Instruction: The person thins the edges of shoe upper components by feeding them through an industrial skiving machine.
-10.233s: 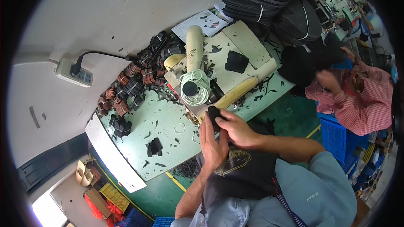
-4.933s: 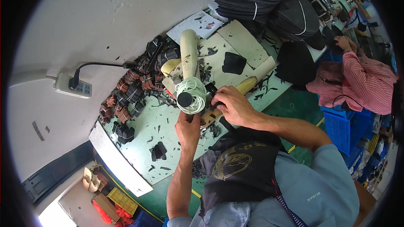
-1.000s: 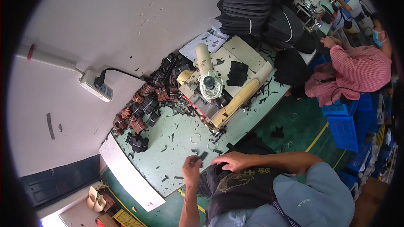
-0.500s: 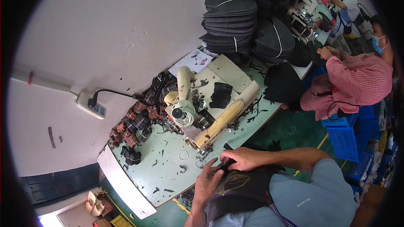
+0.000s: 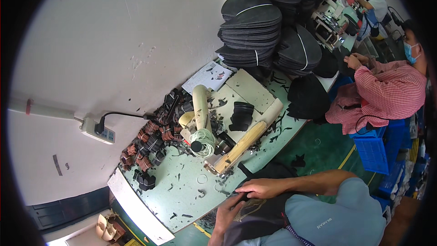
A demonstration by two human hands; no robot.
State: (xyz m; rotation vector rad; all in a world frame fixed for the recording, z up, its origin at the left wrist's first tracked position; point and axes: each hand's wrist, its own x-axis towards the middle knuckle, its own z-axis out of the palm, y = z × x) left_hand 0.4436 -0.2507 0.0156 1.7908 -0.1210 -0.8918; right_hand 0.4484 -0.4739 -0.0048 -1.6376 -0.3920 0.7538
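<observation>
Low in the head view, my left hand [image 5: 227,210] and my right hand [image 5: 263,187] meet over the dark apron [image 5: 264,212] in my lap. Both are closed on a small black piece of material [image 5: 243,196], which is mostly covered by my fingers. My right hand lies across it from the right, while the left grips from the near left side. Just beyond my right wrist is a larger black piece of material [image 5: 273,171], with a narrow strip sticking up at its left end.
A cream machine [image 5: 200,107] stands on the pale green table [image 5: 180,173] among black scraps. Bundled brown and black pieces [image 5: 144,146] lie left of it. Stacked black panels [image 5: 250,23] rise behind. A co-worker in a checked top [image 5: 387,86] sits right, near blue crates [image 5: 373,155].
The view has shifted, so the table and machine appear slightly lower. My hands have drawn closer together over the small black piece, and more of the larger black material shows.
</observation>
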